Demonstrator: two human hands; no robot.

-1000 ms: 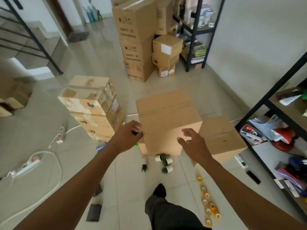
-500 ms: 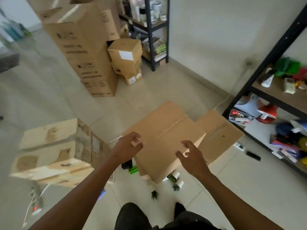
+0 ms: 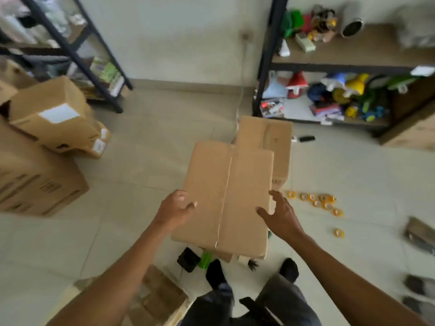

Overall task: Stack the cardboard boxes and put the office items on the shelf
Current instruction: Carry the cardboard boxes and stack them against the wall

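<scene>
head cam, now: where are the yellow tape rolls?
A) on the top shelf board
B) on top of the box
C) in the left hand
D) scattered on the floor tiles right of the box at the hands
D: the yellow tape rolls lie loose on the floor, right of the cardboard box and the right hand.

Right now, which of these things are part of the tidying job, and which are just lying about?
Part of the job:
- cardboard box between left hand and right hand
- second box behind it
- yellow tape rolls on the floor
- shelf

Just lying about:
- wall cable
- toys already shelved
</scene>
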